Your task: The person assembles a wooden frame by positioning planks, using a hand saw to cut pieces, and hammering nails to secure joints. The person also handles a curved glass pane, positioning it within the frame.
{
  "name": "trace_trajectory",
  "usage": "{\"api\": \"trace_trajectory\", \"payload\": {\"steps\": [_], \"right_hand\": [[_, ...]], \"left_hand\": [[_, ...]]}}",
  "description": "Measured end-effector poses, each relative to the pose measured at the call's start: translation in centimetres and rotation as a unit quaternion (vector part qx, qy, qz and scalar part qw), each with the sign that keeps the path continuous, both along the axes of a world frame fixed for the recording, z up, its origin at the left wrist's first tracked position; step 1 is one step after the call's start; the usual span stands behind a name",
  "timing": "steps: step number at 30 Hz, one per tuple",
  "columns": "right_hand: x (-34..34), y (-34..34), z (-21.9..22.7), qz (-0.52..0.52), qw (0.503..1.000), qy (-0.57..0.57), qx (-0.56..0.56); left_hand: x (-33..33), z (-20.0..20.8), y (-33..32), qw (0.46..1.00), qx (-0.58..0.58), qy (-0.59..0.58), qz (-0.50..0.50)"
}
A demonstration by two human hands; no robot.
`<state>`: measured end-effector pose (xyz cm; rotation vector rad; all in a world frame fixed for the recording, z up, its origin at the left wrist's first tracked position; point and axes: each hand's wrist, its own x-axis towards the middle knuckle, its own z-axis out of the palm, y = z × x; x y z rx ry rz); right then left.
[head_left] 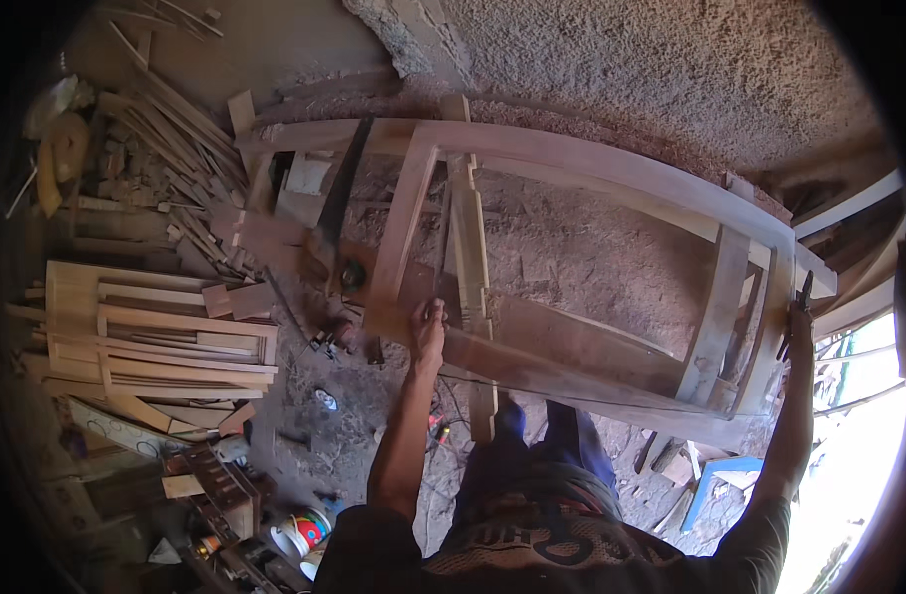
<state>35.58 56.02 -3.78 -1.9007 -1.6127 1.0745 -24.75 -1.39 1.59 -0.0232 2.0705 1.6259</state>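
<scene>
- Brown, bare wood makes up a long, large wooden frame [591, 163], spread at a slant in front of the person, above a dusty floor [314, 436] and near a rough wall [621, 59].
- The left hand [430, 332] is at the near rail, where a crosspiece meets it. Its grip looks closed, fingers curled onto the wood of the frame.
- The right hand [800, 322] reaches out to the frame's far right end, beside a dark slim object [805, 292]. How far its grip is closed, and whether it has hold of that object or of the wood, I cannot tell.
- Judging progress: the main shape appears put together, with two long rails and several crosspieces meeting between them. The openings hold no panels, and the wood shows no paint, so finishing appears not yet done. Whether the joints are fixed fast cannot be told.
- A pale batten [468, 238] passes across the frame's middle, seemingly beneath it.
- Towards the left end, a dark, long, blade-like piece [348, 183] crosses the frame; blur hides what it is.
- To the left, a stack of wooden pieces [176, 318] lies well apart from the frame, with thin offcuts [181, 134] heaped beyond.
</scene>
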Motion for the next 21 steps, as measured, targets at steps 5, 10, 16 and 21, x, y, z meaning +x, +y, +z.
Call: {"api": "trace_trajectory", "payload": {"steps": [5,10,16,21], "right_hand": [[-1.9,0.5,1.2,0.032,0.999,0.025,0.031],[-7.4,0.3,4.8,0.049,0.993,0.111,0.017],[-17.0,2.3,5.8,0.047,0.997,0.056,0.004],[-22.8,4.5,5.3,0.124,0.985,0.11,0.042]], "left_hand": [[2.5,0.0,-1.4,0.999,-0.003,-0.025,0.047],[3.9,0.0,-4.1,0.995,0.009,0.002,0.097],[3.9,-1.5,-7.1,0.984,0.007,0.104,0.145],[4.6,-3.7,-10.3,0.984,-0.044,0.121,0.126]]}}
